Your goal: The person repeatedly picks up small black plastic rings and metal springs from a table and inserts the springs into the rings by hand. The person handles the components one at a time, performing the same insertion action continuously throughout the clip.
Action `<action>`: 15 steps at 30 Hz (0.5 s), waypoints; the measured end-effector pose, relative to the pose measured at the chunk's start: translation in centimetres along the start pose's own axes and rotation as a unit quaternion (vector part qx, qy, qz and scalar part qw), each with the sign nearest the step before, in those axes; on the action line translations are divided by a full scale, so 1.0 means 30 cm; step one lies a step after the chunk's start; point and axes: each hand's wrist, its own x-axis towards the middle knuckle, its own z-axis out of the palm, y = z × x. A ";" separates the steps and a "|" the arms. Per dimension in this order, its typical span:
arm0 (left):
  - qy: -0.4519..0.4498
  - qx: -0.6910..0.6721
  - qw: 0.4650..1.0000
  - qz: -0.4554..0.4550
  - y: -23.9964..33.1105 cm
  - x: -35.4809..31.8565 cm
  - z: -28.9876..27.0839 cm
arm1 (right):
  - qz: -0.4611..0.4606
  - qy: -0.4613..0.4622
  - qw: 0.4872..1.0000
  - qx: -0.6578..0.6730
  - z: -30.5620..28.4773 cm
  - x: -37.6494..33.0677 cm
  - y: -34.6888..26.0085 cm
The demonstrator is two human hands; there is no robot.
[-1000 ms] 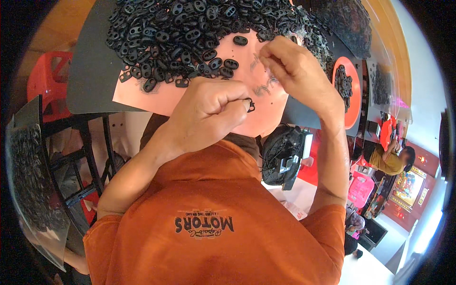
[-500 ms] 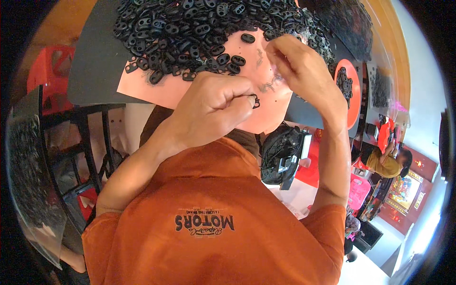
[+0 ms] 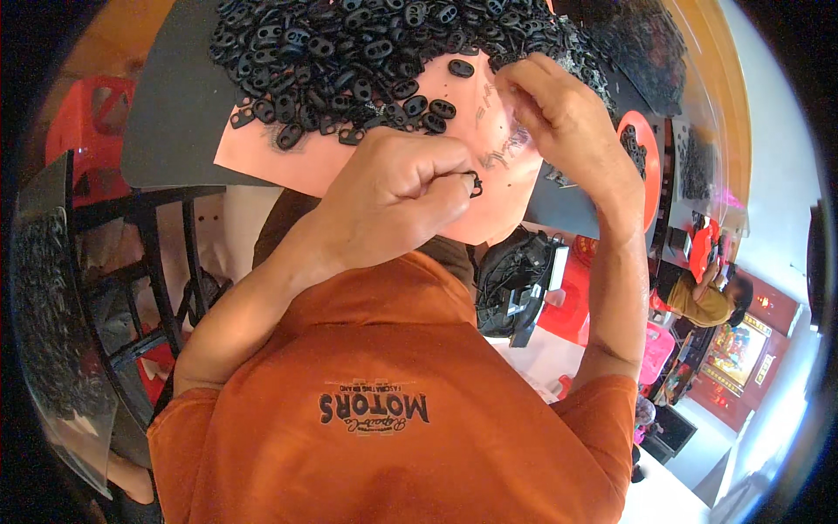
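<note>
My left hand (image 3: 397, 196) is closed in a fist-like pinch above the near edge of a salmon-pink sheet (image 3: 262, 166). Out of its thumb and forefinger sticks a small black plastic cord-lock part (image 3: 476, 185) with a loop-shaped end. My right hand (image 3: 563, 113) hangs over the right side of the sheet, fingers bent and drawn together; what is between the fingertips is hidden. Close to it lie thin loose springs (image 3: 496, 160). A big heap of black two-hole cord-lock pieces (image 3: 349, 52) covers the sheet's far side. One single piece (image 3: 461, 68) lies apart from it.
A red-orange round tray (image 3: 651, 166) with black parts stands right of my right forearm. More dark parts (image 3: 637, 52) are heaped at the far right. A black bag (image 3: 515, 279) is below the table edge. Red plastic stool at left (image 3: 96, 122); a person (image 3: 707, 301) sits far right.
My right hand has shifted slightly up and right, still over the sheet. The left hand keeps its pinch on the black part, with a little more of the loop showing.
</note>
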 end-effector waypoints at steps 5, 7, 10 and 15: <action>-0.036 0.029 0.999 0.007 -0.014 -0.003 -0.018 | -0.035 -0.005 0.998 0.055 0.015 0.003 0.007; -0.036 0.040 0.998 0.026 -0.018 -0.002 -0.021 | -0.023 -0.010 0.997 0.073 0.011 0.002 0.000; -0.037 0.042 0.998 0.023 -0.020 -0.002 -0.021 | -0.045 0.003 0.994 0.097 0.019 0.006 -0.001; -0.042 0.037 0.998 0.010 -0.020 -0.002 -0.021 | -0.018 -0.002 0.999 0.036 0.018 0.005 0.005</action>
